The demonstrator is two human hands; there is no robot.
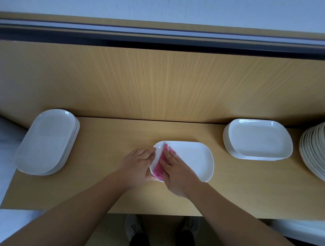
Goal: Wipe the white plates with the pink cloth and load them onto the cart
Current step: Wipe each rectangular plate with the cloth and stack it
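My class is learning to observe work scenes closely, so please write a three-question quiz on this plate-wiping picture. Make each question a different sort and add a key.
1. True or false: the right hand presses the pink cloth onto the left end of the oblong plate.
2. Which hand rests against that plate's left rim? A) left hand B) right hand C) neither
3. Fill in: the stack of rounded square plates stands to the person's ___ of the plate being wiped.
Key: 1 true; 2 A; 3 right.
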